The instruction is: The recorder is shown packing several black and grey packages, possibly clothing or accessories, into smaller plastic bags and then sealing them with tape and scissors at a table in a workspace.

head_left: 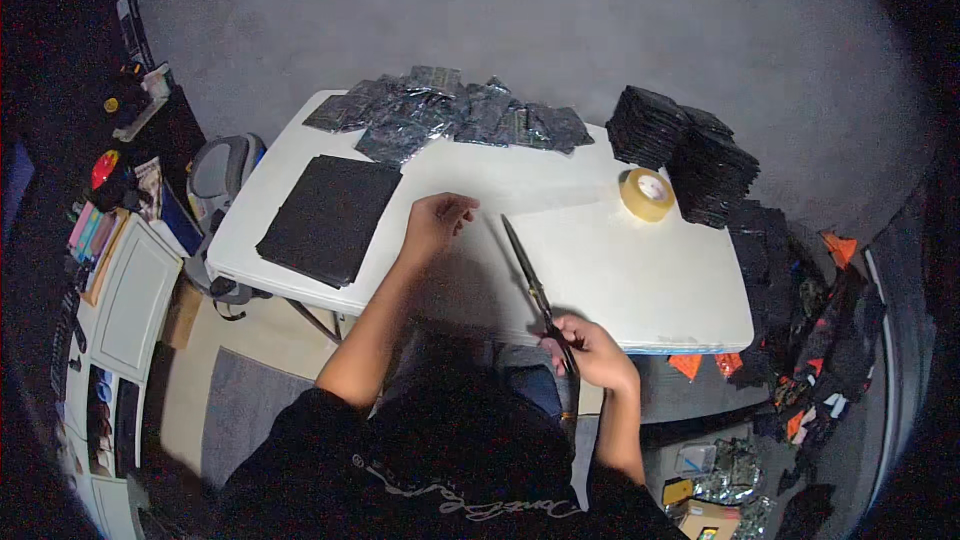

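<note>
My right hand (590, 352) is closed round a pair of long dark scissors (527, 268) near the table's front edge. The blades are together and point up and away over the white table (540, 297). My left hand (440, 224) is above the middle of the table, fingers curled toward the thumb; anything between them is too small to make out. Left of it lies a stack of flat black sheets or bags (332, 220). A roll of clear yellowish tape (646, 195) stands to the right, and a faint pale band crosses the tabletop between roll and left hand.
Crumpled shiny dark packets (430, 112) cover the table's far edge. Tall stacks of folded black pieces (690, 152) stand at the far right corner. A grey backpack (222, 180) and a white cabinet (122, 290) are at left. Dark and orange scraps (815, 365) are heaped at right.
</note>
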`<state>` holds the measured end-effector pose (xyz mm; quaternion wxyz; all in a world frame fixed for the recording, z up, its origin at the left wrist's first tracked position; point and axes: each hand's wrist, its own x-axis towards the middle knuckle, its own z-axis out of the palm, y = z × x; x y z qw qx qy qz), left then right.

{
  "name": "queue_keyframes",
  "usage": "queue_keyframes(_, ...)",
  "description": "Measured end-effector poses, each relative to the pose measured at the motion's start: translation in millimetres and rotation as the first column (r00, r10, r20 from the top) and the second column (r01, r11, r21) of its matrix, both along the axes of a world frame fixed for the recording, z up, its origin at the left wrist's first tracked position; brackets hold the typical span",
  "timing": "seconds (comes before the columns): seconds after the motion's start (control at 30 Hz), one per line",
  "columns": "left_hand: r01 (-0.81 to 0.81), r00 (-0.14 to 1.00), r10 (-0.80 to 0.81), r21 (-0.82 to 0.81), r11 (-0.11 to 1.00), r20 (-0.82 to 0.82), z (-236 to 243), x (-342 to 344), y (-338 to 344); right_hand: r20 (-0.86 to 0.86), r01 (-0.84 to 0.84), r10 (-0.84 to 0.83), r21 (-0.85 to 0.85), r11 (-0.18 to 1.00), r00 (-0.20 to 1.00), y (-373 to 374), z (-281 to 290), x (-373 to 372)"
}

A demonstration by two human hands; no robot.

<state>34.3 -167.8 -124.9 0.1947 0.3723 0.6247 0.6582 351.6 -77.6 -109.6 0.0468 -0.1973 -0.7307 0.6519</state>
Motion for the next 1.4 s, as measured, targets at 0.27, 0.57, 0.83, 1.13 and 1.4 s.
queue_keyframes(0.27,0.015,0.994,-0.016,0.004,1.0,0.106,26.9,-7.5,13.2,-0.357,0.119,-0.043,0.193,0.974,0.933,-7.3,-122.0,-4.7)
queue_keyframes(0.57,0.055,0.98,-0.048,-0.031,0.998,0.195,60.8,6.0,8.7,-0.259,-0.091,0.047,-0.16,0.983,0.965,-26.1,-50.5,-38.3)
queue_keyframes(0.83,0.083,0.962,-0.059,-0.079,0.993,0.267,75.6,9.1,8.7,-0.149,-0.04,0.0,-0.266,0.963,0.989,-18.9,-17.1,-75.3)
queue_keyframes(1.13,0.087,0.939,-0.071,-0.033,0.996,0.336,74.6,5.9,5.2,-0.276,-0.051,-0.063,-0.389,0.92,0.959,2.5,-31.4,-93.0)
queue_keyframes(1.4,0.091,0.917,-0.081,-0.006,0.996,0.391,71.9,6.0,4.4,-0.302,-0.074,-0.065,-0.427,0.901,0.951,8.3,-43.9,-100.3)
